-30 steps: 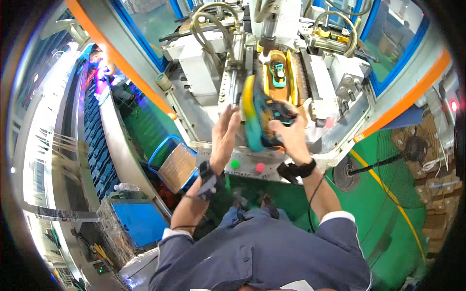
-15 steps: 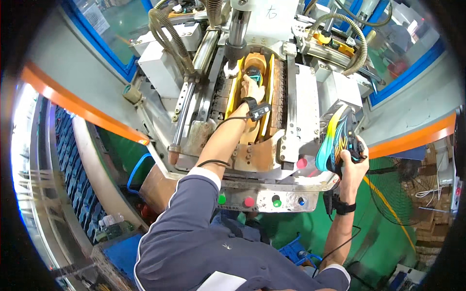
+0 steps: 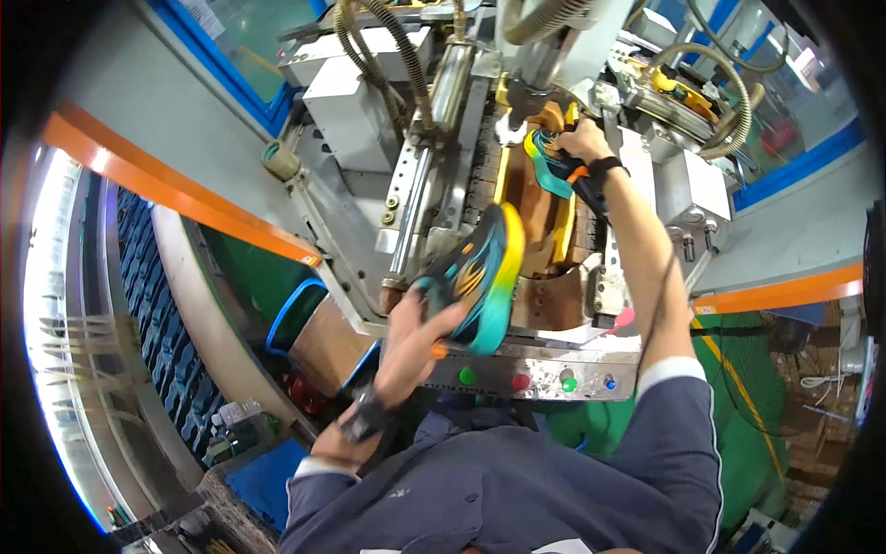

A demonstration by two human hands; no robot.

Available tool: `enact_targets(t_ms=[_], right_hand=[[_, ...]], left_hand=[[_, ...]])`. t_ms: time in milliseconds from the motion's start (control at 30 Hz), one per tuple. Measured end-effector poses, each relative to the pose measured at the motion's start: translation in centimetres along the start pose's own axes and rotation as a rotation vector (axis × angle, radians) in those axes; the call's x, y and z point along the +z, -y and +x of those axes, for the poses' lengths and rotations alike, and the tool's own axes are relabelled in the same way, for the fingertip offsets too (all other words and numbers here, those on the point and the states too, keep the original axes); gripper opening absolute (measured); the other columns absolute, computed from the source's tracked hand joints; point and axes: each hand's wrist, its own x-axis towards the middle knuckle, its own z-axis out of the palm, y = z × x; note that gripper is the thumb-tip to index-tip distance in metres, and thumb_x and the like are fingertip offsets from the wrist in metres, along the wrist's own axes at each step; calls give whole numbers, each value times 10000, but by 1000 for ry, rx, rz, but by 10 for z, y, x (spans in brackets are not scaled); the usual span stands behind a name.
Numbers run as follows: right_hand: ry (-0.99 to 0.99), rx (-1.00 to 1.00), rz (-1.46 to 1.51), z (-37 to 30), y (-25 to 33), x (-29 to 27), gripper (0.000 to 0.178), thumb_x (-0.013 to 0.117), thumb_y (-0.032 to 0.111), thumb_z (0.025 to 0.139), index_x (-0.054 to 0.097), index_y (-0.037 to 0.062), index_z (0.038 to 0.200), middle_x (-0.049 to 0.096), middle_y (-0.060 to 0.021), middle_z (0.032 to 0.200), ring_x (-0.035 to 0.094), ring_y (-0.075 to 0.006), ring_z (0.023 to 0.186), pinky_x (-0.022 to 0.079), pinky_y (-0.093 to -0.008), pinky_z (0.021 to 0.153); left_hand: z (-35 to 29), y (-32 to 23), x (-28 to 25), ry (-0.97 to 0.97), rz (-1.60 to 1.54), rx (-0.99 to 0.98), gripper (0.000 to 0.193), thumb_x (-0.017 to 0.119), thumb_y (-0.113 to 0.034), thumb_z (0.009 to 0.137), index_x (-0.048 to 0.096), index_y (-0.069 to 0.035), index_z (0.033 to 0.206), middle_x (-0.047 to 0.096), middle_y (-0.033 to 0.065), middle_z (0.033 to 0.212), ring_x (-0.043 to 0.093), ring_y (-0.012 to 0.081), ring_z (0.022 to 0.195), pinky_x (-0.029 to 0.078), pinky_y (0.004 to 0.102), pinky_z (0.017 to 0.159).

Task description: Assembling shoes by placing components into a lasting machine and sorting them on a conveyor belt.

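Note:
My left hand (image 3: 403, 343) is closed round a running shoe (image 3: 496, 286), with a dark, teal and patterned upper and a yellow-to-teal sole. It is tilted in front of the machine's left side, its sole edge turned to the right. My right hand (image 3: 588, 142) reaches over the machine's brown trough-shaped holder (image 3: 533, 208), fingers gripping a second shoe (image 3: 552, 175) of similar teal, yellow and black colours. That shoe is at the holder's far half; whether it touches the holder I cannot tell. Yellow pads (image 3: 565, 229) line the holder's sides.
A vertical metal press rod (image 3: 531, 88) hangs over the holder's far end. Metal cylinders (image 3: 411, 217) and white boxes (image 3: 355, 120) flank it. A panel (image 3: 544, 377) with coloured buttons runs along the machine's front. Orange-edged guards (image 3: 185, 185) stand on both sides.
My left hand has come out of the holder and back to the left with a shoe. My right hand has carried its shoe from the right side to the holder. The view has shifted.

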Motion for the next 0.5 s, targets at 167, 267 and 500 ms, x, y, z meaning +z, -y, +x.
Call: enact_targets(t_ms=[167,267,500], right_hand=[[-214,-6,-120,0,30,96,398,589,183,789,487,-36,1105,662,-270,1003,663,-390,951,536,-452,824],[-297,118,-144,0,31,110,401,580,185,799,413,25,1125,635,-236,1048,678,-383,906,555,-470,777],[-14,-834,259,-252,57,82,286,613,65,825,605,16,1106,652,-180,1057,612,-364,992,489,-404,862]], left_hand=[[-123,-4,-64,-400,20,117,461,551,16,862,459,5,1313,580,88,1206,575,198,1082,461,327,952],[-166,17,-69,-622,-96,252,403,571,-36,893,486,-13,1287,604,57,1142,594,147,990,486,294,863],[-234,86,-49,-1010,-291,285,297,595,-60,904,532,-27,1193,631,76,1074,626,165,957,512,325,806]])
